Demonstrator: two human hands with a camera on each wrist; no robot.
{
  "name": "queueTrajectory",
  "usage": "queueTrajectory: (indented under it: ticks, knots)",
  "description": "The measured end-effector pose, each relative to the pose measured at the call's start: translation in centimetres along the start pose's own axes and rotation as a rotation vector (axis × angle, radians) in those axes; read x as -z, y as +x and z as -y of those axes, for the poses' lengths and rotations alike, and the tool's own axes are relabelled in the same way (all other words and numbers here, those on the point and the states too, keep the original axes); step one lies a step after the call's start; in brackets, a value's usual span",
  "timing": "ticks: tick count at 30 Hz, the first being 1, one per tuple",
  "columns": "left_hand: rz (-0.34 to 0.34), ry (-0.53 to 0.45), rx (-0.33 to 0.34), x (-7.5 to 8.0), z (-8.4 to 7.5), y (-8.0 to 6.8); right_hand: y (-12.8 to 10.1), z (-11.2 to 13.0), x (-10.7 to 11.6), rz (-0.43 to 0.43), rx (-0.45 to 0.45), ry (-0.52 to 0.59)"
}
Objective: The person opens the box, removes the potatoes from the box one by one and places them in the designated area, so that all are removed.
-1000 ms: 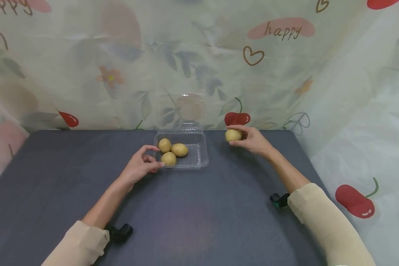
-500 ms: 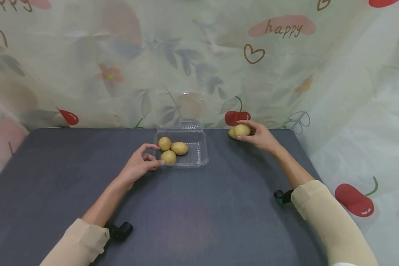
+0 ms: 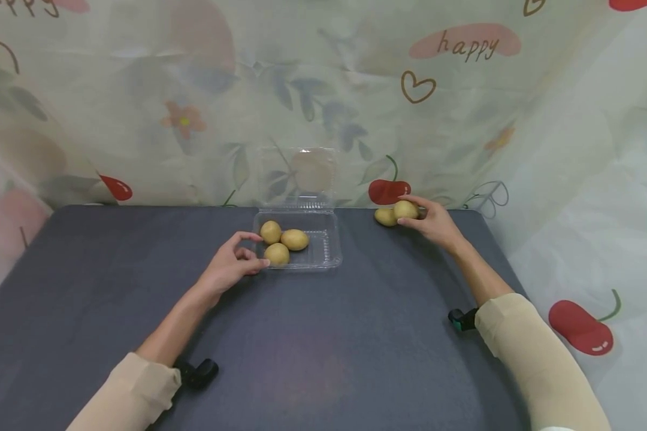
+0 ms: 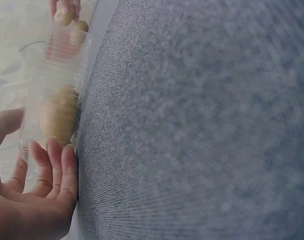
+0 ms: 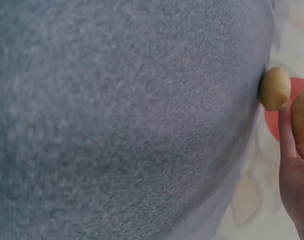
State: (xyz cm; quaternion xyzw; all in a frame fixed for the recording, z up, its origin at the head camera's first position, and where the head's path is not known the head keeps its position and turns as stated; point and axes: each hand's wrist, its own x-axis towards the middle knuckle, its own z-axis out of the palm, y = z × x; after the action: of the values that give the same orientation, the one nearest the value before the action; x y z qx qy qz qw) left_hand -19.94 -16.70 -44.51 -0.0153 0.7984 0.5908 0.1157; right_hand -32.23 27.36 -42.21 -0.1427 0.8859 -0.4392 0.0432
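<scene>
My right hand (image 3: pixel 435 224) pinches a potato (image 3: pixel 406 210) between thumb and fingers at the back right of the table. Another potato (image 3: pixel 385 217) lies on the tabletop just left of it; in the right wrist view that resting potato (image 5: pixel 276 89) sits lower than the held potato (image 5: pixel 302 120). A clear plastic clamshell container (image 3: pixel 331 254) stands at the back middle with its lid (image 3: pixel 296 173) raised. Three potatoes (image 3: pixel 295 240) are grouped in its left half. My left hand (image 3: pixel 230 263) holds the container's left end, thumb near the front corner, fingertips (image 4: pixel 68 155) against the wall.
The dark grey cloth-covered table (image 3: pixel 313 347) reaches back to a patterned curtain (image 3: pixel 183 72), which also hangs along the right side (image 3: pixel 598 209). A black wrist camera (image 3: pixel 199 374) is strapped to the left wrist, another camera (image 3: pixel 462 319) to the right.
My right hand has shifted right with its potato, and the potato on the table beside it has come into view. My left hand and the container stay put; the head view has shifted slightly.
</scene>
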Motion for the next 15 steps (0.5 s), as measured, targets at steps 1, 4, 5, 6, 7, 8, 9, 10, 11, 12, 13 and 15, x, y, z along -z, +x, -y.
queueTrajectory:
  ticks: [1,4,5,6,7,8,9,10,11,12,13,15]
  knots:
    - [0.0,-0.001,0.001,0.0,0.0,0.0,0.0,-0.1,0.0,-0.004,-0.001,0.008]
    - [-0.002,-0.001,0.006,0.0,-0.1,0.0,0.0,-0.6,0.2,-0.002,0.011,0.004]
    - [-0.003,-0.001,0.008,0.0,-0.1,0.0,0.0,-0.7,0.2,-0.004,0.015,0.0]
    - [-0.004,-0.002,0.011,0.0,-0.1,0.0,0.0,-0.9,0.2,-0.005,0.018,-0.003]
    - [-0.002,0.0,0.012,0.0,-0.1,0.0,0.0,-1.1,0.2,-0.01,0.017,-0.008]
    - [-0.002,0.001,0.014,0.0,-0.1,0.0,0.0,-1.3,0.3,-0.015,0.017,-0.018]
    - [-0.001,0.003,0.015,0.0,-0.1,0.0,0.0,-1.4,0.3,-0.026,0.012,-0.025]
    - [-0.002,0.001,0.016,-0.1,-0.2,0.0,0.0,-1.5,0.3,-0.038,0.008,-0.032]
    - [-0.001,0.003,0.015,-0.1,-0.1,0.0,0.0,-1.6,0.3,-0.05,0.006,-0.043]
    - [-0.002,0.004,0.014,-0.1,-0.1,0.0,0.0,-1.6,0.3,-0.06,0.001,-0.052]
    - [0.0,0.005,0.011,-0.1,-0.1,-0.1,0.0,-1.7,0.3,-0.071,-0.005,-0.064]
    - [-0.002,0.004,0.01,-0.1,-0.1,-0.1,0.0,-1.7,0.4,-0.085,-0.019,-0.081]
